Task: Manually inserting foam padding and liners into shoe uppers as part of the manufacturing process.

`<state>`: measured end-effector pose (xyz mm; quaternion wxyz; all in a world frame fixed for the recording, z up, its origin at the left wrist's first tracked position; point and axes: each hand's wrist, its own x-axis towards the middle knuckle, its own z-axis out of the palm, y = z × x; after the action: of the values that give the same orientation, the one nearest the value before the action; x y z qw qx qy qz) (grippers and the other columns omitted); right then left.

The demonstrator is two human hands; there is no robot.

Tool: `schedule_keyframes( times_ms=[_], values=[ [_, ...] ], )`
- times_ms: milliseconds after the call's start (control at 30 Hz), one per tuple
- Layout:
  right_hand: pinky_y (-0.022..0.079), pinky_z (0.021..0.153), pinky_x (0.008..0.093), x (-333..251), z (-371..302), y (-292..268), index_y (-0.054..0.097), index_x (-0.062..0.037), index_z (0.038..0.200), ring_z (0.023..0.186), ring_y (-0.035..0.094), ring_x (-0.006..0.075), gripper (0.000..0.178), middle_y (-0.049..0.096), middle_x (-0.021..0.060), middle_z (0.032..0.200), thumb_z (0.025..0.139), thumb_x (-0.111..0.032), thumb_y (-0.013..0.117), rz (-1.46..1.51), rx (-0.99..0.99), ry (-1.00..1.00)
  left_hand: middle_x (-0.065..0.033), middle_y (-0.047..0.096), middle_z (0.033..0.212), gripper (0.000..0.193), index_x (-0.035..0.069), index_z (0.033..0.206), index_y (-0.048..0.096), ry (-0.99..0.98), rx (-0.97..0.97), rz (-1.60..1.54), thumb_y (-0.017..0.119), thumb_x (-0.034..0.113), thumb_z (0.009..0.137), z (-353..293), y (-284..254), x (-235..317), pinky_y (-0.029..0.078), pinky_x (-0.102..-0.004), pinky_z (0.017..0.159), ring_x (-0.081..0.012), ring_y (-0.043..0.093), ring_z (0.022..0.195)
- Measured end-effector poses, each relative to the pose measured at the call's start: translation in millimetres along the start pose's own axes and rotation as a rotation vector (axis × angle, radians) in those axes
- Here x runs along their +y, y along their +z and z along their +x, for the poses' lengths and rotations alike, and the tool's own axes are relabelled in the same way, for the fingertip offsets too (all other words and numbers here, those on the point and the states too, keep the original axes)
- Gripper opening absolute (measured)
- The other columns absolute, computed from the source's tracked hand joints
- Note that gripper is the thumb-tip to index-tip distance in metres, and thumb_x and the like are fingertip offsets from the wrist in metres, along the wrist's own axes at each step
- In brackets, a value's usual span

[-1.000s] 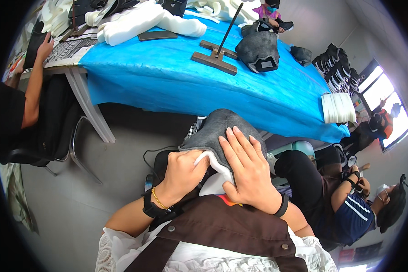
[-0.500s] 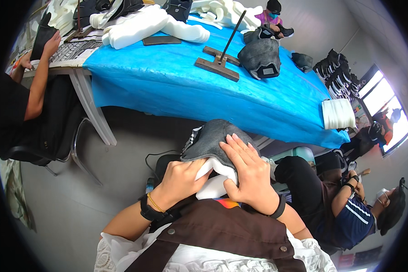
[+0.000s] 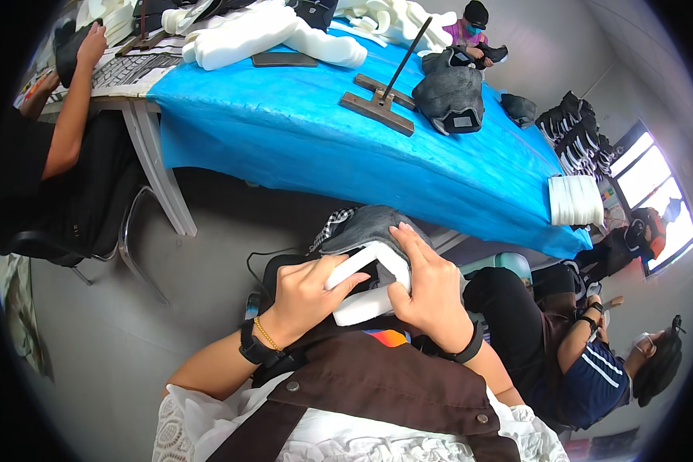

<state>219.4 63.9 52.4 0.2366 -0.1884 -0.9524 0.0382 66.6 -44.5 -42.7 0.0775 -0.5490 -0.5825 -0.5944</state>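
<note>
Hands (image 3: 433, 289) on smooth, bent white foam (image 3: 364, 306), domed grey fabric (image 3: 371, 225)

A left hand (image 3: 304, 295) pinching a white padded band (image 3: 357, 262) at the mouth of a dark grey fabric piece (image 3: 371, 228), a right hand (image 3: 433, 291) clasping its other side — a blue-covered table (image 3: 285, 115) standing beyond, white pads (image 3: 242, 38) lying on top, a masked co-worker (image 3: 593, 369) sitting at right.
</note>
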Motion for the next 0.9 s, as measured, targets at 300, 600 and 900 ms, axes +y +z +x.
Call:
schedule_keyframes(
  times_ms=[300,600,900],
  values=[
    [0.048,0.097,0.0441,4,-3,1,0.050,0.0033,0.131,0.119,0.057,0.0397,0.069,0.054,0.0293,0.130,0.067,-0.019,0.058,0.021,-0.078,0.058,-0.0103,0.067,0.068,0.024,-0.001,0.092,0.068,0.134,0.058,0.140,0.078,0.014,0.076,8,0,-1,0.051,-0.0293,0.051,-0.0214,0.066,0.056],
    [0.047,0.099,0.0439,4,-5,2,0.048,0.0049,0.132,0.121,0.055,0.0401,0.070,0.053,0.0300,0.132,0.067,-0.020,0.058,0.014,-0.080,0.047,-0.0083,0.053,0.051,0.028,0.005,0.064,0.055,0.122,0.020,0.235,0.080,0.011,0.074,12,4,1,0.041,-0.0340,0.042,-0.0250,0.055,0.044],
    [0.046,0.100,0.0449,1,-5,3,0.048,0.0083,0.131,0.122,0.055,0.0396,0.072,0.053,0.0325,0.130,0.066,-0.021,0.058,-0.034,-0.082,-0.004,-0.0055,0.054,0.050,0.033,0.009,0.060,0.052,0.041,0.088,0.293,0.080,0.019,0.073,13,2,-2,0.043,-0.0317,0.042,-0.0222,0.057,0.044]
  ],
)
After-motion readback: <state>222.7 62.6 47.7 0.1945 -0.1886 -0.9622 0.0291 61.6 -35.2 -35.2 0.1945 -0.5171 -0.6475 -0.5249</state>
